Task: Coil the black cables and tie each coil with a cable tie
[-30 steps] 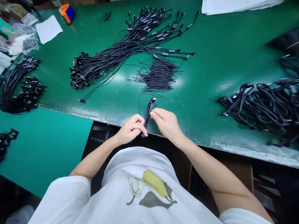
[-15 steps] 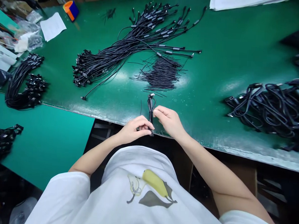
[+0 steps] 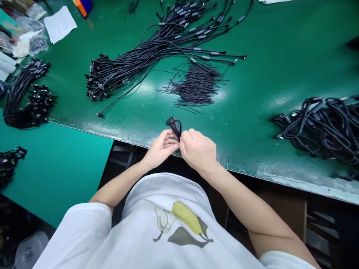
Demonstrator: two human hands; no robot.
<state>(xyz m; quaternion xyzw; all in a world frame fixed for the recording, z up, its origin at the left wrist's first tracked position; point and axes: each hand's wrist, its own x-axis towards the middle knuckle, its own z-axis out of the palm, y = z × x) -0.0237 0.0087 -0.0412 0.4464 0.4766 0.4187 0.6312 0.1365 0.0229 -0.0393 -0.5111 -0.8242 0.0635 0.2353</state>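
A folded black cable (image 3: 176,126) is held at the front edge of the green table, its looped end and a connector sticking up above my fingers. My left hand (image 3: 162,147) grips it from the left, fingers curled against the thumb. From the other side my right hand (image 3: 198,149) closes round the middle of the bundle, hiding its lower part. Just beyond lies a pile of thin black ties (image 3: 198,85). Behind that pile stretches a large bunch of straight black cables (image 3: 144,55) with grey sleeves and connectors at the ends.
Coiled black cables (image 3: 331,129) are heaped on the right of the table (image 3: 258,94). More cable bunches (image 3: 23,92) lie at the left. A paper sheet (image 3: 59,24) and an orange and blue tape roll (image 3: 82,3) sit at the far left.
The folded cable has turned, its top tilting left, and has come closer to me. My right hand has moved down and inward and now wraps the bundle; both hands are nearer each other.
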